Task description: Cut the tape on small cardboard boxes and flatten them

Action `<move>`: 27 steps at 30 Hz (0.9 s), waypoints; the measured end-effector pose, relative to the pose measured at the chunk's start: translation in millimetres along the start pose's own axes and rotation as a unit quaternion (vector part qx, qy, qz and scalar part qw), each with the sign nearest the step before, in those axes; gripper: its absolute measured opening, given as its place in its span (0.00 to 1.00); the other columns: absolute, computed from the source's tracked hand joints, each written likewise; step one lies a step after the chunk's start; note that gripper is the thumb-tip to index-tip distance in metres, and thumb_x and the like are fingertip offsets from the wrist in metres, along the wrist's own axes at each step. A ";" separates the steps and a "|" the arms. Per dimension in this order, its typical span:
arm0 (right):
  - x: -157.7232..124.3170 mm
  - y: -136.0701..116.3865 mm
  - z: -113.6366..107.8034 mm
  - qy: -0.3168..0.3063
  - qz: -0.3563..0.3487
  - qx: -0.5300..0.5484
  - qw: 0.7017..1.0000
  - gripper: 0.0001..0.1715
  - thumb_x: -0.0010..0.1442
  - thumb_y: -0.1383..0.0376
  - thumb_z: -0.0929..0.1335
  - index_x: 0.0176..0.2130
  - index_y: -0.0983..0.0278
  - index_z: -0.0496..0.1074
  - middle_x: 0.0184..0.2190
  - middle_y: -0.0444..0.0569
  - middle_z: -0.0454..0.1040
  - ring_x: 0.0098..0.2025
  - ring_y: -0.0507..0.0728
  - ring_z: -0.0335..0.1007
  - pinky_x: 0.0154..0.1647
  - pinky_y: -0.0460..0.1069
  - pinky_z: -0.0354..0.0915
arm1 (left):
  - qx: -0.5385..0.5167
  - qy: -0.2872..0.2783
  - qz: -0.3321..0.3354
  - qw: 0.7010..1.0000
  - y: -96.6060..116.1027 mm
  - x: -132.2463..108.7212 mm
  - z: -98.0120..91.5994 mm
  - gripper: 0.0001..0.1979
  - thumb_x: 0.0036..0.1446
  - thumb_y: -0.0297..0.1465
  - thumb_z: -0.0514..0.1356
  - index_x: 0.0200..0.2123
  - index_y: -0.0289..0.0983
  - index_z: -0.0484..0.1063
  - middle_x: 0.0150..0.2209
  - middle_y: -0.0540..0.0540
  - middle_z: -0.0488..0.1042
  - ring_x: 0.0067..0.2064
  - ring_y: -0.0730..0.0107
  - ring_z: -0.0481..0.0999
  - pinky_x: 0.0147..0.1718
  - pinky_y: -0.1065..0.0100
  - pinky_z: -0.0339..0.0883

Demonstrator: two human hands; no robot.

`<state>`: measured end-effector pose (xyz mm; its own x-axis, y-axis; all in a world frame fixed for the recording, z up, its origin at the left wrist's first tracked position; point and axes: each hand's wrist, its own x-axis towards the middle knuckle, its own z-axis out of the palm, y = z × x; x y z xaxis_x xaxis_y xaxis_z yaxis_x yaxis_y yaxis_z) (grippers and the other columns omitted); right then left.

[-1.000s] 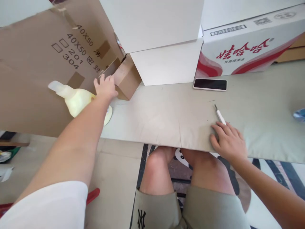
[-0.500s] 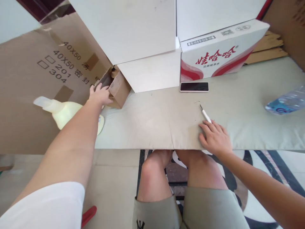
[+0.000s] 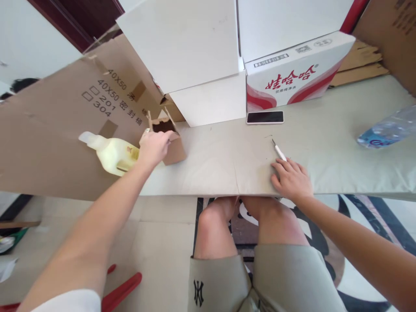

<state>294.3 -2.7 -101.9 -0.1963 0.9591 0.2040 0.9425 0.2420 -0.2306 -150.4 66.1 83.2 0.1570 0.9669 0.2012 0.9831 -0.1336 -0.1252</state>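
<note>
My left hand (image 3: 155, 145) is closed on the near edge of a small, open-topped cardboard box (image 3: 175, 152), which stands on the covered table with its flaps up. Its inside looks dark, and my fingers partly hide it. Beside that wrist lies a pale yellow bottle (image 3: 112, 154) with a whitish cap, on its side. On the right, my right hand (image 3: 292, 178) rests palm down on the table, fingers spread. Its fingertips touch the rear end of a slim white-handled tool (image 3: 280, 152) with a thin dark metal tip pointing away from me.
A phone (image 3: 265, 117) lies in front of a white and red carton (image 3: 292, 82). Large white boxes (image 3: 208, 99) stand behind the small box. A big brown carton (image 3: 65, 143) borders the left side. A clear plastic bottle (image 3: 386, 130) lies at the right.
My left hand has drawn the small cardboard box toward me and slightly right, away from the white boxes. The view has shifted a little left. My right hand stays by the white-handled tool.
</note>
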 end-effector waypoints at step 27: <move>0.3 -0.1 -2.8 0.005 0.010 0.024 1.000 0.25 0.66 0.62 0.59 0.56 0.63 0.73 0.63 0.55 0.71 0.69 0.68 0.60 0.66 0.63 0.56 | -0.093 -0.030 0.006 0.995 160.8 -130.1 -41.8 0.14 0.65 0.41 0.55 0.44 0.39 0.74 0.36 0.42 0.76 0.44 0.52 0.76 0.49 0.46 0.63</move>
<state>294.9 -2.9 -99.1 -0.1750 0.9621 0.2090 0.9320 0.2303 -0.2798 -8.7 -90.3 77.5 0.1692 0.9753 0.1421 0.9824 -0.1786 0.0557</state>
